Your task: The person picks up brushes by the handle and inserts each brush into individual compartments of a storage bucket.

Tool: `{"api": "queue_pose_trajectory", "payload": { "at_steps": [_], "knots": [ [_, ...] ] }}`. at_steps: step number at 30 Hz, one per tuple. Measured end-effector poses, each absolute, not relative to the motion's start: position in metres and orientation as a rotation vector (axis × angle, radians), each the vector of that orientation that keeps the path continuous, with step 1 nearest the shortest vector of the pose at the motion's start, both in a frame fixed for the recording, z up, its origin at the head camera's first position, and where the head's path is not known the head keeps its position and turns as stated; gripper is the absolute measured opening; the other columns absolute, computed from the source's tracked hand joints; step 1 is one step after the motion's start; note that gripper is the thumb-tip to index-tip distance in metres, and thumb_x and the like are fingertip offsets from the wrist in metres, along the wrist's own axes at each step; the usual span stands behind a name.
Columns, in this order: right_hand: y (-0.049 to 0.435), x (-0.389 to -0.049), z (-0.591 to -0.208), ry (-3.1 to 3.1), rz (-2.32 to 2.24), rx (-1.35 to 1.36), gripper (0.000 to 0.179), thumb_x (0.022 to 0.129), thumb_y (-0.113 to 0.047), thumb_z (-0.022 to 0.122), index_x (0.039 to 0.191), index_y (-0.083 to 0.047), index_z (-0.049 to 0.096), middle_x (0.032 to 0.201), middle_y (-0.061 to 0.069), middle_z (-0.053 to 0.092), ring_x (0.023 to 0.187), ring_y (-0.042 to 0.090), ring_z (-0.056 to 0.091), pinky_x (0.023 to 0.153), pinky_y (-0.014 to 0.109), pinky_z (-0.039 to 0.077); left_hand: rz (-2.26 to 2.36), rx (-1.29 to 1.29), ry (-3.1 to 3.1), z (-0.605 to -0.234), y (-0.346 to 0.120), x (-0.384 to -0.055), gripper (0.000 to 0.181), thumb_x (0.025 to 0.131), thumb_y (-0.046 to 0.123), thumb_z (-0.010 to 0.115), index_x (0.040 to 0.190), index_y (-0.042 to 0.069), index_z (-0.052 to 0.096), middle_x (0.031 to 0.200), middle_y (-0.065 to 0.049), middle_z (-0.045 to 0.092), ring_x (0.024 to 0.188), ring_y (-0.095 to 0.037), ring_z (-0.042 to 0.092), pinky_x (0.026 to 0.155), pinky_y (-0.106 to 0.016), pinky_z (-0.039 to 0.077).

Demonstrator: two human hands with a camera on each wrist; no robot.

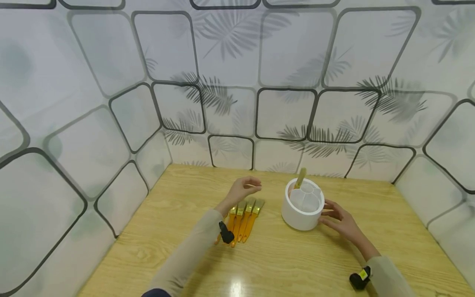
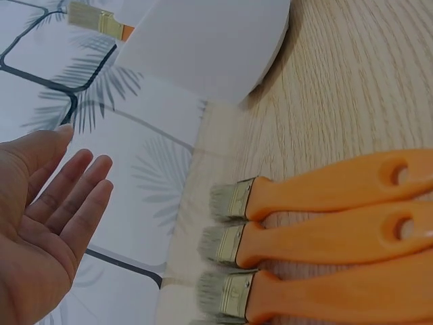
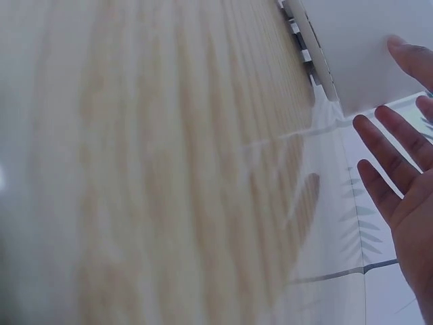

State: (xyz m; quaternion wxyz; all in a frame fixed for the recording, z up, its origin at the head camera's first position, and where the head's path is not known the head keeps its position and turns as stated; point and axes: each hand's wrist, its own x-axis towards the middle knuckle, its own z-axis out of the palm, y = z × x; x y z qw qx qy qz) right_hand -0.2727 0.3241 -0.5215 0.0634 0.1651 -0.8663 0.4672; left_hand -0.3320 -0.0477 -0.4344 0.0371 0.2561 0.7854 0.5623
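Observation:
A round white divided holder (image 1: 302,214) stands on the table, with one paintbrush (image 1: 301,177) upright in a rear compartment, bristles up. My right hand (image 1: 341,220) is at the holder's right side, fingers spread and fingertips right at its wall; in the right wrist view the thumb overlaps the white wall (image 3: 358,61). My left hand (image 1: 241,192) hovers left of the holder with nothing in it, fingers loosely bent. Below it lie several orange-handled paintbrushes (image 1: 249,220) side by side, bristles pointing away from me; the left sleeve partly hides them.
The wooden table (image 1: 289,264) meets a patterned white cloth (image 1: 230,111) at the back and sides. Each wrist carries a small black camera, the left one (image 1: 226,233) over the brush handles and the right one (image 1: 360,279) beside the sleeve.

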Motion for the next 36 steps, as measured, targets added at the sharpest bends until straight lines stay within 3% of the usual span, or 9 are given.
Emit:
{"api": "queue_pose_trajectory", "payload": {
  "at_steps": [6,16,24,26,32,36],
  "knots": [
    [0.326,-0.273,-0.522,-2.59,1.378,0.512,0.054,0.086,-0.015,0.066,0.135,-0.008,0.045,0.119,0.013,0.055,0.101,0.025,0.061,0.082,0.023,0.049,1.703,0.77,2.441,-0.433,-0.056,-0.329,0.026,0.09,0.011,0.061,0.112,-0.003,0.061,0.115,-0.02,0.061,0.104,-0.032,0.059,0.087,-0.032,0.05],
    [0.326,-0.271,-0.521,-2.587,1.443,0.531,0.056,0.088,-0.014,0.065,0.138,-0.009,0.041,0.126,0.011,0.051,0.107,0.03,0.058,0.081,0.024,0.05,1.696,0.78,2.486,-0.436,-0.071,-0.33,0.027,0.089,0.01,0.061,0.111,-0.005,0.06,0.113,-0.023,0.061,0.104,-0.035,0.059,0.087,-0.033,0.051],
    [0.327,-0.274,-0.526,-2.63,1.416,0.493,0.063,0.087,-0.018,0.066,0.142,-0.012,0.036,0.131,0.014,0.049,0.106,0.006,0.057,0.083,0.021,0.047,1.728,0.745,2.535,-0.465,-0.081,-0.35,0.026,0.088,0.012,0.064,0.108,-0.004,0.063,0.11,-0.018,0.064,0.1,-0.032,0.061,0.085,-0.036,0.052],
    [0.327,-0.275,-0.526,-2.64,1.398,0.485,0.064,0.087,-0.019,0.066,0.142,-0.012,0.035,0.131,0.017,0.049,0.106,0.006,0.057,0.084,0.021,0.046,1.736,0.72,2.539,-0.471,-0.083,-0.354,0.026,0.087,0.015,0.065,0.108,-0.001,0.063,0.109,-0.016,0.065,0.1,-0.029,0.062,0.084,-0.034,0.052],
    [0.327,-0.276,-0.526,-2.659,1.367,0.471,0.065,0.087,-0.021,0.066,0.143,-0.013,0.034,0.131,0.019,0.049,0.109,0.025,0.058,0.087,0.032,0.047,1.728,0.667,2.543,-0.475,-0.092,-0.355,0.029,0.086,0.016,0.067,0.108,-0.002,0.063,0.106,-0.014,0.066,0.096,-0.026,0.063,0.081,-0.032,0.053],
    [0.327,-0.275,-0.525,-2.65,1.381,0.472,0.064,0.087,-0.02,0.066,0.143,-0.013,0.034,0.129,0.018,0.05,0.108,0.02,0.058,0.087,0.037,0.048,1.694,0.645,2.551,-0.474,-0.099,-0.354,0.029,0.087,0.015,0.066,0.109,-0.003,0.063,0.107,-0.014,0.065,0.093,-0.026,0.064,0.079,-0.033,0.053]
  ]
}}
